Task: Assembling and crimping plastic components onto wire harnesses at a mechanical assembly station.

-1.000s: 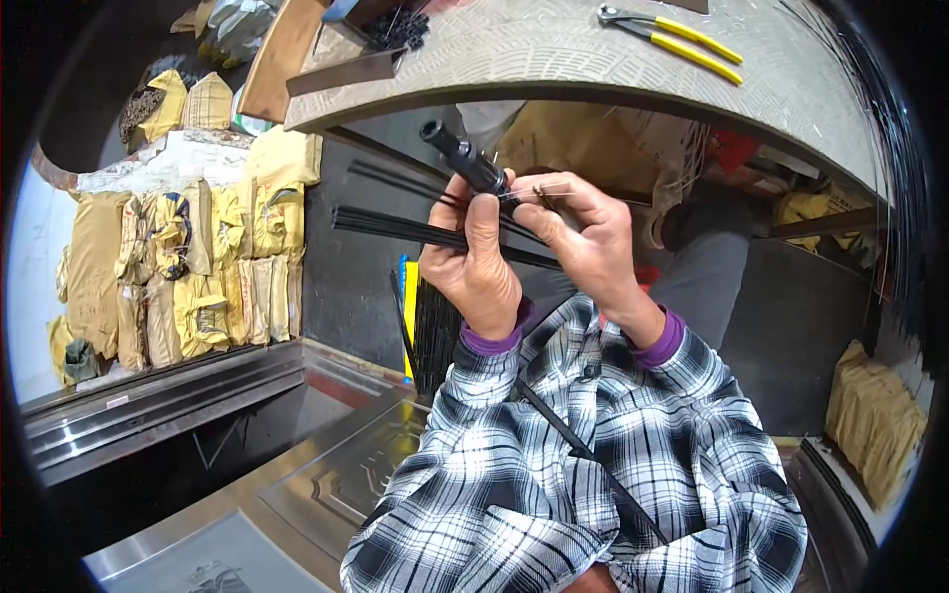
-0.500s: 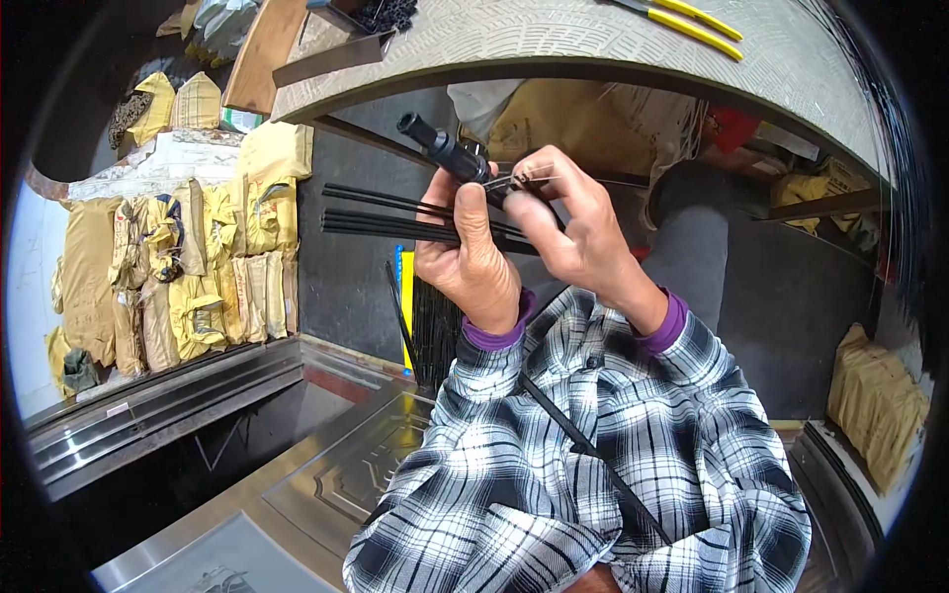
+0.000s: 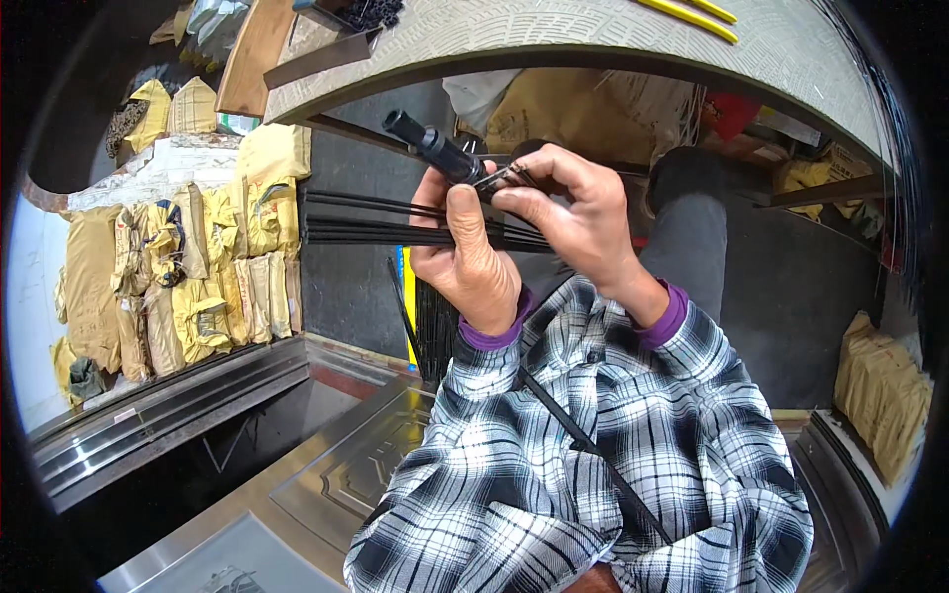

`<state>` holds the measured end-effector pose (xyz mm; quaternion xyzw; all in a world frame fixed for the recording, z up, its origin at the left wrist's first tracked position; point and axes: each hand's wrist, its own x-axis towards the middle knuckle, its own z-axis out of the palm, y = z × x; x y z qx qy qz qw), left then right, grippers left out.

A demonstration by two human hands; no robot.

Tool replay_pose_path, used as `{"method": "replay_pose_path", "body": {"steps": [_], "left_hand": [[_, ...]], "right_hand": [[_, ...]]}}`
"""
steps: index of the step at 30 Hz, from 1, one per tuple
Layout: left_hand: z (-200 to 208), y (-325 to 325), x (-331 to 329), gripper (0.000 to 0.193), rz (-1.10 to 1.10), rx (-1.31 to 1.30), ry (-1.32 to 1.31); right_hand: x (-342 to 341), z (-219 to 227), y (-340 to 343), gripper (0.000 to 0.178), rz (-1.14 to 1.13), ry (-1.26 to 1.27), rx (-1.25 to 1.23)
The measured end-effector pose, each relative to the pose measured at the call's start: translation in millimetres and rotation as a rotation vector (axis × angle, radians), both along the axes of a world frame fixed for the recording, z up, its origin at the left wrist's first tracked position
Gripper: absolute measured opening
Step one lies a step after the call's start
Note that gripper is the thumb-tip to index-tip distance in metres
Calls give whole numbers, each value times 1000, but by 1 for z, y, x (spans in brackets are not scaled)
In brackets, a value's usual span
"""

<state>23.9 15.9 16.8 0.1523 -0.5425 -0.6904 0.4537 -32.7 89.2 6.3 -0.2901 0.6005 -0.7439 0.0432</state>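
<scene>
My left hand is closed around a bundle of thin black rods, which jut out to the left and show again on its right side. The same hand grips a black stepped tube, tilted with its hollow end up and left, its thumb pressed just below. My right hand pinches with thumb and fingertips at the tube's lower end, where a small dark, partly shiny piece shows. What that piece is I cannot make out.
A patterned table curves across the top, bearing yellow-handled pliers and a heap of small black parts. Tan wrapped packages lie at the left. More black rods stand beside my left forearm. A stool is on the right.
Both hands and the rods have shifted slightly left in view, and the tube's hollow end has moved left. My right fingers have changed their pinch at the tube's lower end.
</scene>
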Motion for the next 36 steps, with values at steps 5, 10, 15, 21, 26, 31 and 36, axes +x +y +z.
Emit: {"method": "replay_pose_path", "body": {"steps": [5,10,15,21,26,31,36], "left_hand": [[-2,3,0,33,-50,-9,26],[-4,8,0,32,-21,-14,49],[-3,13,-1,32,-5,18,26],[-1,16,-2,32,-21,35,21],[-3,13,1,31,-74,-65,-26],[-1,12,2,37,-72,-90,-71],[-4,-10,13,43,-254,125,-33]], "right_hand": [[-14,-6,5,14,327,-357,-65],[3,-11,-2,15,174,-196,-118],[6,-15,-6,13,-15,-23,-94],[3,-17,-9,20,-25,-52,-155],[-2,-15,0,19,293,-381,-269],[3,-6,0,21,282,-399,-230],[3,-16,5,16,318,-328,-222]]}}
